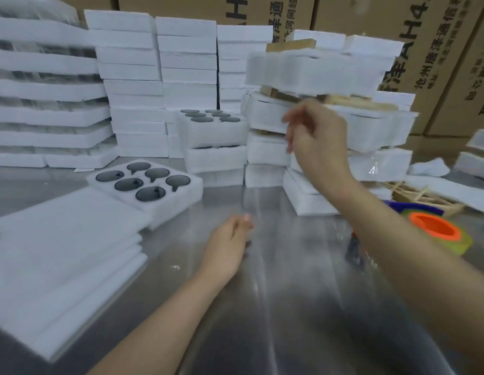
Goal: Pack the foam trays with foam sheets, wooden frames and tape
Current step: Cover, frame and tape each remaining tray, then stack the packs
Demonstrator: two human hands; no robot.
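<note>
A white foam tray [178,201] with several dark round pieces in its holes lies on the metal table [276,280], left of centre. A stack of flat foam sheets [64,253] lies in front of it. My left hand [230,239] hovers just over the table with loosely curled fingers and holds nothing. My right hand [316,142] is raised and blurred in front of a pile of packed trays [376,131]; nothing shows in its fingers. The top packed bundle [316,71], with a wooden frame [289,46] on it, is blurred. Tape rolls [438,231] lie at the right.
Tall stacks of white foam trays [132,85] fill the back and left. Another filled tray [213,128] sits on a small stack in the middle. Loose wooden frames [425,198] lie behind the tape. Cardboard boxes [446,50] stand along the back.
</note>
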